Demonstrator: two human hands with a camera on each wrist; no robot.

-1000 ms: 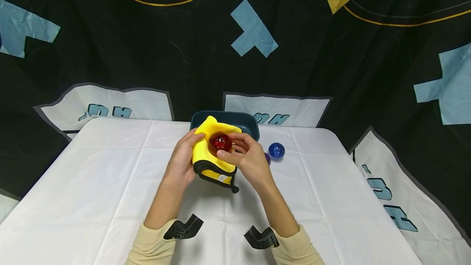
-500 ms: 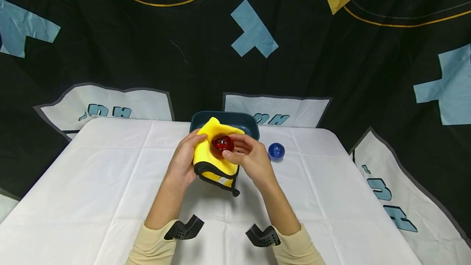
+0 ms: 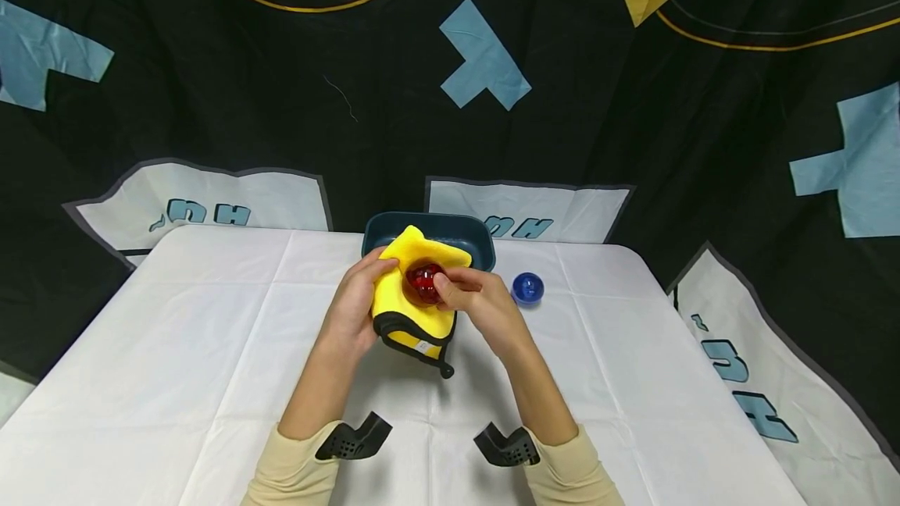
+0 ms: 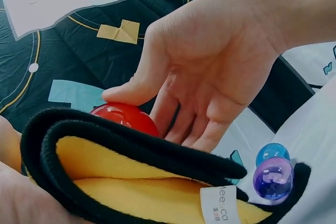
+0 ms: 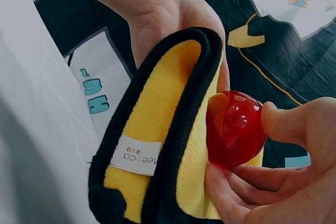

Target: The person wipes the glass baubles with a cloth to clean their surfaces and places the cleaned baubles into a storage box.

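My left hand [image 3: 350,304] holds a folded yellow cloth [image 3: 395,304] with black edging, its thumb over the upper left part. A clear red ball [image 3: 422,281] sits against the cloth's face. My right hand [image 3: 485,304] pinches the ball from the right, thumb on the near side and fingers behind. In the right wrist view, the thumb and fingertips touch the red ball [image 5: 239,128], whose other side presses into the yellow fabric. A white label [image 5: 135,155] shows inside the fold. Cloth and ball are held up over the white table [image 3: 429,443].
A dark blue-green tray [image 3: 460,231] stands at the table's back, partly hidden by the cloth. Right of my right hand lies a clear blue ball [image 3: 528,288]. The left wrist view shows a purple ball [image 4: 273,179] beside it, hidden from the head view.
My right thumb has shifted further over the near side of the red ball. Cloth and ball have moved slightly right and towards me. The purple ball has gone out of sight behind my right hand.
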